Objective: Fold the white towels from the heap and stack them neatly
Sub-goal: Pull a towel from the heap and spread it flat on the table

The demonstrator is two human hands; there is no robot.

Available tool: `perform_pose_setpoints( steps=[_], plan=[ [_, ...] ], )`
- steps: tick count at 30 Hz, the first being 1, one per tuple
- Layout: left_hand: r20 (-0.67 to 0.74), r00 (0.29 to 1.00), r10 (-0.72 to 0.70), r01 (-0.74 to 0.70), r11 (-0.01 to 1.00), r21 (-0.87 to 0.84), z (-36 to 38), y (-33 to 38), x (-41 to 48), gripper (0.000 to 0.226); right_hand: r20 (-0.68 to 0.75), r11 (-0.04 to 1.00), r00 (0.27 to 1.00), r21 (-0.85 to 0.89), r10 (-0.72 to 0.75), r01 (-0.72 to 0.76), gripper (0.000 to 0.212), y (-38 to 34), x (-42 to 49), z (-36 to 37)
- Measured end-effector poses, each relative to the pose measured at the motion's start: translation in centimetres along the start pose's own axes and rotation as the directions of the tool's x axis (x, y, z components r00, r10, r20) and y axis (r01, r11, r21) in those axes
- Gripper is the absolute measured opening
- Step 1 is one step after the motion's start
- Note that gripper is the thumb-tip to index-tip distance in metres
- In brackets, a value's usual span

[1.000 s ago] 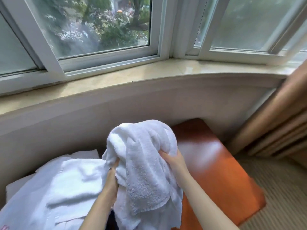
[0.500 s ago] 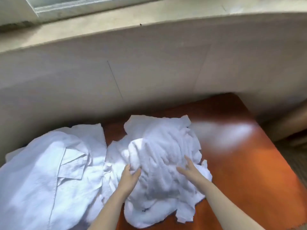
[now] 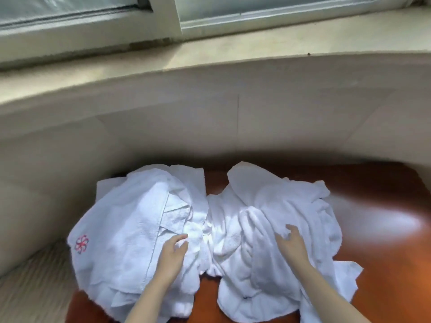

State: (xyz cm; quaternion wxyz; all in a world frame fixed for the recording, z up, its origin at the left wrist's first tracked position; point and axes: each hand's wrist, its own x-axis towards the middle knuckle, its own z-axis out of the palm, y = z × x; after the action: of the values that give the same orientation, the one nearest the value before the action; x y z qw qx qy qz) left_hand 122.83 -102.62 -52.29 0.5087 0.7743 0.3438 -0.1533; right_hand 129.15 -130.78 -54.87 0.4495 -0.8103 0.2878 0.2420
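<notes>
The towel (image 3: 279, 213) in hand lies crumpled on the right half of the table (image 3: 384, 206). It is bunched into ridges through the middle, with one loose corner toward the wall and another at the near right edge. As far as the creases let me judge, its long run goes from that far corner to the near right one, so away from and toward the person, slanting a little rightward.

The right hand (image 3: 291, 245) is over the middle of the towel, fingers loosely curled, tips at or just above the cloth, grasping nothing that I can see. The left hand (image 3: 172, 255) rests with relaxed fingers where the towel's left edge meets the heap (image 3: 130, 224), and it grips nothing either. So the towel lies straight ahead of the right hand and off to the right of the left one, and the right hand is nearer. I take the step to be spreading the towel flat before a first fold. That calls for finding two corners: the far one lies well beyond both hands, and the near right one is closer to the right hand.

The heap touches the towel on its left and hangs over the table's left edge, with a red emblem (image 3: 81, 244) on its near left side. Behind the table runs a pale wall (image 3: 210, 117), then a stone sill (image 3: 233, 50) and the window (image 3: 177, 17). Carpet (image 3: 30, 290) shows at lower left
</notes>
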Motion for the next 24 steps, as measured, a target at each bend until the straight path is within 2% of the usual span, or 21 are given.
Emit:
perform_pose_setpoints(
  steps=[3, 5, 7, 9, 12, 14, 15, 17, 19, 21, 22, 24],
  plan=[
    [-0.290, 0.956, 0.037, -0.050, 0.998, -0.035, -7.9, -0.5, 1.0, 0.024, 0.095, 0.996, 0.992, 0.003, -0.089, 0.089, 0.050, -5.6, -1.3, 4.3],
    [-0.417, 0.908, 0.038, -0.068, 0.996, -0.056, -12.8, -1.3, 2.2, 0.031, 0.162, 0.988, 0.975, 0.059, -0.153, 0.145, 0.054, -8.8, -2.0, 8.1],
    [-0.502, 0.864, 0.041, -0.107, 0.989, -0.104, -17.0, -2.3, 3.7, 0.042, 0.235, 0.979, 0.951, 0.084, -0.202, 0.188, 0.067, -11.3, -2.7, 12.0],
    [-0.537, 0.843, -0.013, -0.077, 0.987, -0.144, -20.3, -3.8, 5.3, 0.055, 0.308, 0.975, 0.925, 0.077, -0.223, 0.209, 0.092, -12.9, -3.3, 15.8],
    [-0.470, 0.870, -0.149, 0.074, 0.982, -0.175, -23.4, -6.1, 8.3, 0.095, 0.370, 0.983, 0.912, 0.025, -0.176, 0.180, 0.125, -14.4, -3.8, 21.1],
    [-0.375, 0.906, -0.194, 0.151, 0.979, -0.140, -24.2, -7.2, 10.3, 0.121, 0.345, 0.978, 0.934, -0.140, -0.096, 0.152, 0.135, -14.7, -3.7, 23.9],
    [-0.315, 0.926, -0.207, 0.194, 0.978, -0.071, -24.1, -7.6, 11.0, 0.128, 0.314, 0.964, 0.948, -0.232, -0.055, 0.133, 0.137, -14.7, -3.7, 24.9],
    [-0.190, 0.955, -0.229, 0.245, 0.968, 0.061, -23.7, -8.7, 12.4, 0.132, 0.260, 0.953, 0.965, -0.298, 0.032, 0.049, 0.141, -14.2, -3.1, 26.2],
    [-0.117, 0.963, -0.242, 0.249, 0.967, 0.048, -23.5, -10.0, 14.0, 0.140, 0.291, 0.980, 0.950, -0.193, 0.114, -0.059, 0.144, -13.2, -2.0, 27.0],
    [-0.070, 0.972, -0.222, 0.220, 0.975, -0.040, -23.7, -11.3, 15.4, 0.145, 0.400, 0.993, 0.909, -0.055, 0.114, -0.100, 0.143, -12.0, -1.4, 27.8],
    [-0.037, 0.980, -0.196, 0.191, 0.976, -0.105, -23.9, -11.7, 15.8, 0.142, 0.431, 0.995, 0.898, -0.012, 0.092, -0.097, 0.141, -11.6, -1.2, 28.1],
    [-0.001, 0.995, -0.095, 0.092, 0.968, -0.232, -24.1, -12.3, 16.0, 0.111, 0.413, 0.997, 0.910, 0.042, 0.039, -0.062, 0.132, -11.1, -1.2, 28.5]
  ],
)
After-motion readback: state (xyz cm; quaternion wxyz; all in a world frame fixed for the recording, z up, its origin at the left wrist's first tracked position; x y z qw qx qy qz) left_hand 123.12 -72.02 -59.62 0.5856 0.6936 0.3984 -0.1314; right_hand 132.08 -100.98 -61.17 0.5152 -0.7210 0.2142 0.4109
